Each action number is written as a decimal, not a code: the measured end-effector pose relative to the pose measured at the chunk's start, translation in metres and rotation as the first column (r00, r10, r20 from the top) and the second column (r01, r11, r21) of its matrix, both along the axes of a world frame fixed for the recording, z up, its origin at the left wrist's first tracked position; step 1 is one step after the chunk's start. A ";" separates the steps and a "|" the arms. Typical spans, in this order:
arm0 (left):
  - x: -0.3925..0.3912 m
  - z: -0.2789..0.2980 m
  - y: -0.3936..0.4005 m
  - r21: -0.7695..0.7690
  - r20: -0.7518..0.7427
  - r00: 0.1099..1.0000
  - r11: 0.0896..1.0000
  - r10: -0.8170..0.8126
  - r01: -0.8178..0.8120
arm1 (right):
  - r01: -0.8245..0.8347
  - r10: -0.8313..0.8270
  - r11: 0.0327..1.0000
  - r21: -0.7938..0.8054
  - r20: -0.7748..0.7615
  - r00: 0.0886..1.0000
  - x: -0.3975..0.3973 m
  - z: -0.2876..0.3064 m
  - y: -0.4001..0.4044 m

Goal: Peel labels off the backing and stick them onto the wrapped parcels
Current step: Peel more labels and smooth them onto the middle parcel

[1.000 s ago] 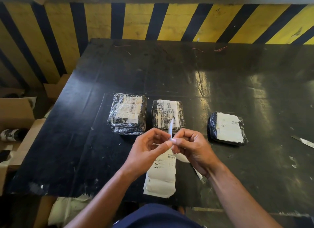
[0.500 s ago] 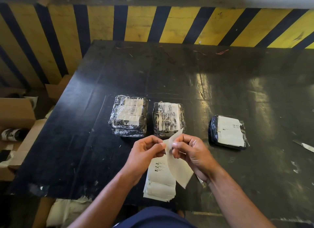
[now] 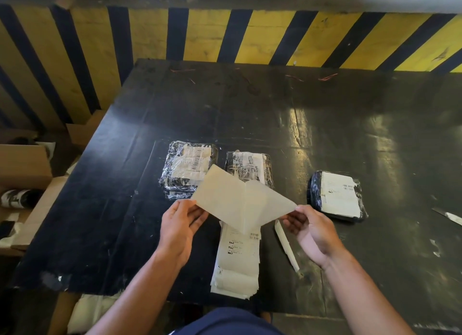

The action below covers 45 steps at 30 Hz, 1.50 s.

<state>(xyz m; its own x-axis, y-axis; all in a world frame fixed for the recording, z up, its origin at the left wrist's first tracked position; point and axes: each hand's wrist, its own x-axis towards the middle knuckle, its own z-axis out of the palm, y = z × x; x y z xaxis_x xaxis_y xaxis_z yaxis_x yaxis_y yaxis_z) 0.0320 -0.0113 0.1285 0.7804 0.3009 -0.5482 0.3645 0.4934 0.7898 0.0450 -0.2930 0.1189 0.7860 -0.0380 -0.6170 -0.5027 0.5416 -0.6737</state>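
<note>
Left hand: we see our left hand (image 3: 181, 231) just left of centre, low in the frame, pinching the left corner of the pale sheet between thumb and fingers.
Right hand: our right hand (image 3: 312, 232) sits right of centre at the same height, its fingertips pinching the sheet's right corner, palm turned up towards us.
Sheet: the peeled sheet (image 3: 241, 201) spreads between both hands in the middle of the frame in two wings that meet at a central crease (which wing is label and which is backing we cannot tell); it hangs above the table and covers the near edges of two parcels.
Label stack: the label stack (image 3: 236, 262) lies on the table below the sheet, between our forearms, printed side up.
Parcels: the left parcel (image 3: 186, 166) and the middle parcel (image 3: 250, 166) lie side by side, just above centre; the right parcel (image 3: 337, 196) lies well apart, towards the right, with a white label on top.
Strip: a narrow paper strip (image 3: 286, 244) lies on the table beside our right hand.
Table: the black table (image 3: 250, 104) fills the middle of the frame.
Wall: a yellow-and-black striped wall (image 3: 207, 34) runs across the top.
Boxes: cardboard boxes (image 3: 23, 164) stand at the left edge.
</note>
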 end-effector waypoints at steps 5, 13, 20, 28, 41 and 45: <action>0.011 -0.001 0.015 0.028 -0.005 0.991 0.991 0.131 -0.130 | 0.182 -0.183 0.983 -0.017 -0.102 0.978 0.004 -0.018 -0.030; 0.011 -0.001 0.025 0.148 -0.006 0.999 0.988 0.038 -0.037 | 0.111 0.035 0.755 -0.646 0.209 0.977 -0.002 -0.018 -0.065; -0.011 -0.013 -0.009 0.154 -0.103 0.985 0.976 -0.142 0.157 | -0.131 0.384 0.337 -0.932 0.009 0.923 -0.011 -0.056 -0.052; -0.027 -0.018 -0.039 0.128 -0.156 0.963 0.963 -0.218 0.238 | -0.404 0.502 -0.022 -0.914 -0.360 0.786 -0.015 -0.129 -0.049; -0.019 -0.020 -0.062 0.097 -0.179 0.959 0.966 -0.221 0.241 | -0.006 0.542 0.098 -0.995 0.048 0.839 -0.044 -0.093 -0.023; -0.016 -0.024 -0.066 0.113 -0.213 0.962 0.974 -0.169 0.196 | 0.148 0.669 0.177 -0.973 0.230 0.707 -0.057 -0.044 0.024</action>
